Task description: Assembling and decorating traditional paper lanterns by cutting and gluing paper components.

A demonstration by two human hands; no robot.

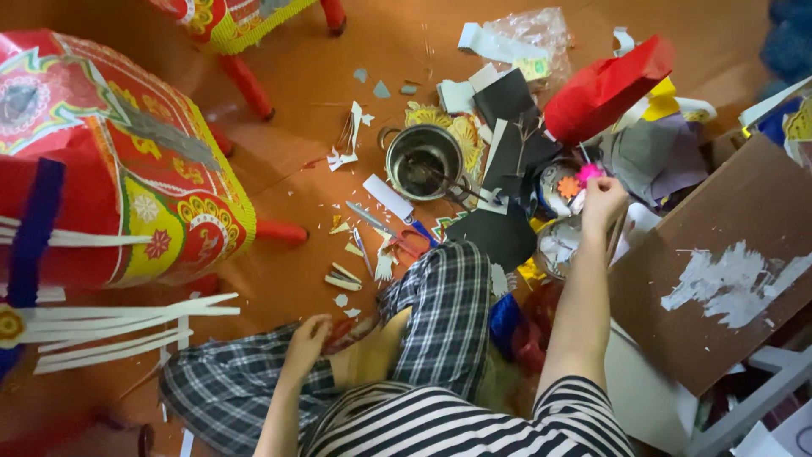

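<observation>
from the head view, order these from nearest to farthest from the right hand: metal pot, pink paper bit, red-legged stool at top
1. pink paper bit: just above the right hand, beside its fingers.
2. metal pot: on the floor, well to the hand's left.
3. red-legged stool: top edge of the view, far left of the hand.

Black-and-white striped top, lower centre of frame. Dark plaid trousers with pale check lines, lower left to centre. Bare forearms; left hand [306, 336], right hand [604, 200] ungloved, no sleeves.
</observation>
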